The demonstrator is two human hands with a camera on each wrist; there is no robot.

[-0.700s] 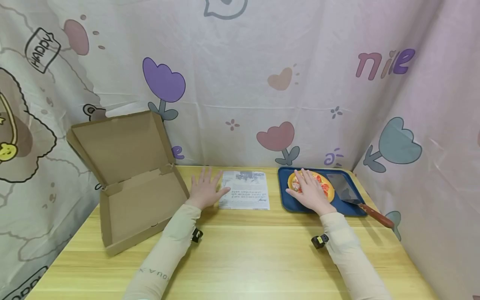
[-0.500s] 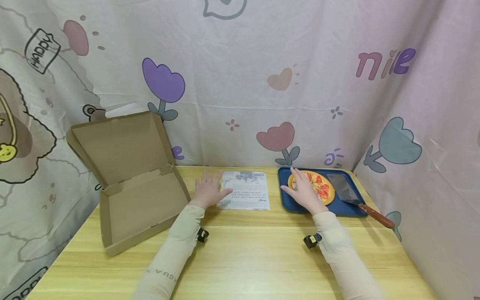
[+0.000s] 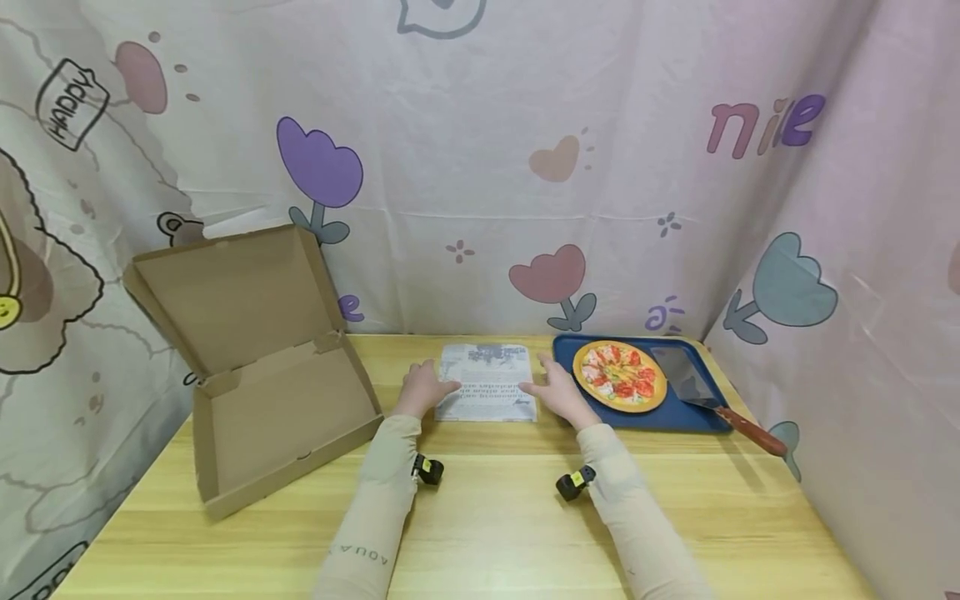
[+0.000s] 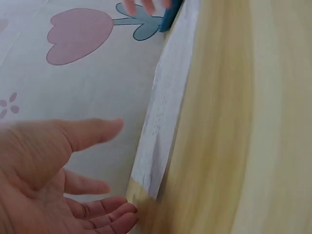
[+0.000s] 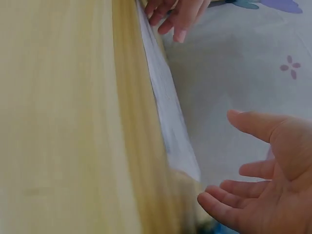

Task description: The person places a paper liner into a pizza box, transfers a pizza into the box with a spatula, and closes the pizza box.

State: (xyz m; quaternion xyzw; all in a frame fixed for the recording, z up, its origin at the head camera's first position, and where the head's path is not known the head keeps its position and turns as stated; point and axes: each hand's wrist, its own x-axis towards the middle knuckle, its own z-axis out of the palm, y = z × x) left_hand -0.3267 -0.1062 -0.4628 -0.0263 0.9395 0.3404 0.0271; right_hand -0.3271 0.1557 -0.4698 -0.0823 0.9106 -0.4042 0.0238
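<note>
Curtain: white printed cloth (image 3: 450, 125) behind and along both sides of the table
Table: yellow wood-grain top (image 3: 495, 517) under everything laid out
Cardboard box: on the person's left (image 3: 292, 408), lid raised, leaning back toward the curtain
Tray: blue (image 3: 681, 414), on the person's right, just beside the paper sheet
Paper sheet: printed (image 3: 487, 400), flat on the table between the two hands, box to its left, tray to its right; its print reads upside down from the person's side; its longer span in the head view runs left to right, though foreshortened
Pizza: round (image 3: 619, 377), on the tray
Turner: blade on the tray, wooden handle (image 3: 723, 412) pointing out over the near right corner
Left hand: wide, thumb apart from fingers (image 3: 423, 389), at the sheet's left edge; contact cannot be told
Right hand: wide, thumb and fingers spread (image 3: 562, 392), at the sheet's right edge, holding nothing
</note>
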